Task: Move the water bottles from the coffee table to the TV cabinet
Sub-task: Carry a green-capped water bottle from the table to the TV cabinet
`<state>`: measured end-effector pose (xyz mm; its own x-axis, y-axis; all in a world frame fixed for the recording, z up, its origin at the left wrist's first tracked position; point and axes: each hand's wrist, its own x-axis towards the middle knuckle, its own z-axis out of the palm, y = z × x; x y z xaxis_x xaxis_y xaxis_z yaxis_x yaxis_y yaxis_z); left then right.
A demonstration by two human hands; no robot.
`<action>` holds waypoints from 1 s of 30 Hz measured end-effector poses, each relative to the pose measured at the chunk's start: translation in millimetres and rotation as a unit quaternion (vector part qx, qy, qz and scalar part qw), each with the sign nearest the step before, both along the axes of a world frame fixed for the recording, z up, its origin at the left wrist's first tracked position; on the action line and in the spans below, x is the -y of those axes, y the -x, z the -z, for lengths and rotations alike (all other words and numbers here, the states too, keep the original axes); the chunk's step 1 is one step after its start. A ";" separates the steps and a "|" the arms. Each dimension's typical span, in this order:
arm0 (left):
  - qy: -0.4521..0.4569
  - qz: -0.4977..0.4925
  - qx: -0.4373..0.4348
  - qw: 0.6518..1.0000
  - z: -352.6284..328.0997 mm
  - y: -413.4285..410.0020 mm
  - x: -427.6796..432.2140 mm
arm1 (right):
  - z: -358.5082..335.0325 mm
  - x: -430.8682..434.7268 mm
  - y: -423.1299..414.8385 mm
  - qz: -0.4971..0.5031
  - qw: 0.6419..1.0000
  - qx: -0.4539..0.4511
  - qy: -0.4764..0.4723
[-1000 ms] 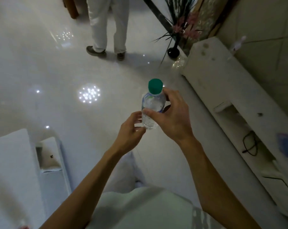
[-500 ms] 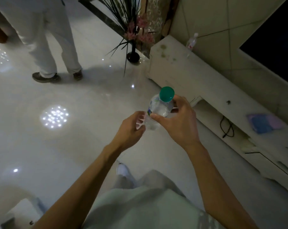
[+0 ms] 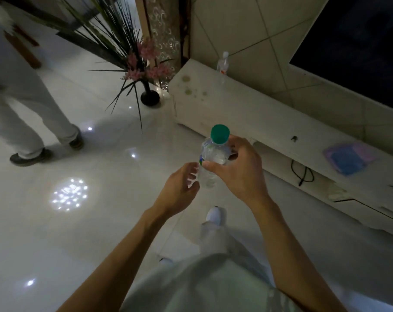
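Fingers of the right hand (image 3: pixel 238 170) are wrapped around a green-capped water bottle (image 3: pixel 212 158), held upright in the air over the white floor (image 3: pixel 56 233). The left hand (image 3: pixel 179 190) is cupped loosely beside the bottle's base; contact cannot be judged. Nearby, 1 second bottle (image 3: pixel 222 64) is seen standing on the TV cabinet (image 3: pixel 247 113).
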<state>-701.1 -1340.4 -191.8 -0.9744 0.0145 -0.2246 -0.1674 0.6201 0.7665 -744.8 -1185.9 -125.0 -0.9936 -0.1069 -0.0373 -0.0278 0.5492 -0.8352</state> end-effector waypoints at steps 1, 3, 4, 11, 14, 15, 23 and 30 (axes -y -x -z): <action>0.001 -0.006 0.003 1.000 -1.7 15.7 -7.4 | 0.6 -5.7 16.6 -0.004 1.000 0.004 0.004; 0.002 -0.010 0.004 1.000 -6.2 48.4 -23.3 | -1.0 -17.9 50.4 -0.009 1.000 -0.001 0.005; 0.002 -0.010 0.004 1.000 -8.5 64.8 -30.8 | -2.8 -23.9 67.0 -0.012 1.000 -0.005 0.002; -0.012 -0.032 0.017 0.999 -16.2 159.5 -70.7 | -6.4 -56.5 163.3 -0.015 1.000 -0.017 -0.002; -0.016 -0.027 0.030 0.999 -8.6 189.0 -77.6 | -0.7 -63.1 191.6 -0.012 1.000 -0.006 -0.006; -0.014 -0.025 0.036 0.999 -5.8 198.1 -78.5 | 1.8 -64.4 200.6 -0.011 1.000 0.000 -0.008; -0.009 -0.004 0.068 0.998 32.6 280.8 -62.7 | 29.4 -50.1 278.2 0.019 0.999 0.039 -0.021; -0.033 0.078 0.128 0.988 56.4 401.7 -38.8 | 52.0 -27.7 377.0 0.082 0.992 0.086 -0.051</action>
<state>-1102.8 -1301.6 -248.1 -0.8709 0.1834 -0.4560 -0.2666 0.6032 0.7517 -1121.8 -1158.2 -176.9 -0.9754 0.0691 -0.2092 0.2067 0.6159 -0.7602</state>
